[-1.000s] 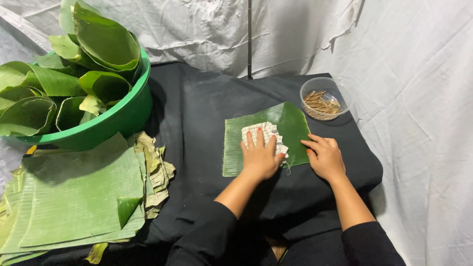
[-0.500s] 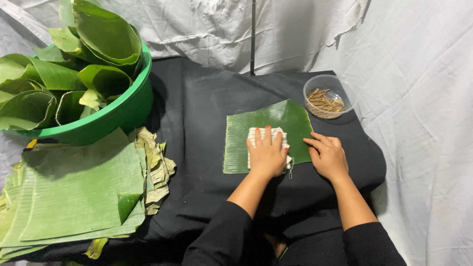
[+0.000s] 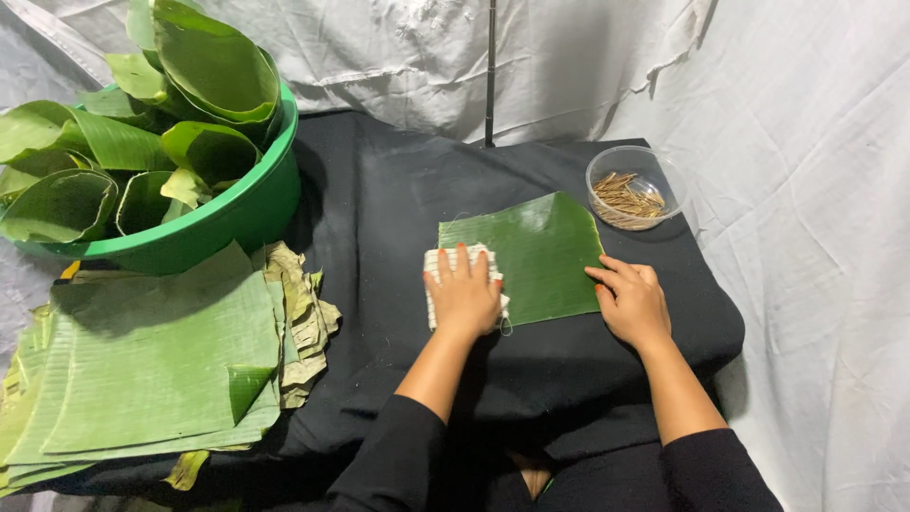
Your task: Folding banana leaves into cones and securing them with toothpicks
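White sheeting (image 3: 806, 142) drapes the walls behind a low table covered in black cloth (image 3: 398, 218), seen from the head camera looking down at a person's two bare hands.

At the centre of the cloth lies a square-cut banana leaf piece (image 3: 540, 251), glossy side up. The left hand (image 3: 464, 296) presses flat on a pale folded cloth pad (image 3: 434, 284) at the leaf's left edge, fingers (image 3: 463, 261) extended and lightly spread, gripping nothing, only bearing down. The right hand (image 3: 630, 301) rests at the leaf's lower right corner, fingers loosely curled with the tips touching the leaf's edge and pinning it to the table; it closes on nothing.

The step in hand appears to be wiping the leaf clean, one hand rubbing while the other steadies. Judging from the layout, any further stroke would call for firm but even pressure, since the leaf looks thin and could split along its ribs.

A clear plastic bowl of small brown sticks (image 3: 627, 194) stands just beyond the leaf's upper right corner. To the left, well apart, a green basin (image 3: 237, 213) holds rolled leaves, and a stack of flat banana leaves (image 3: 142, 365) lies beside it, with dry, yellowed scraps (image 3: 301, 318) along its right edge.
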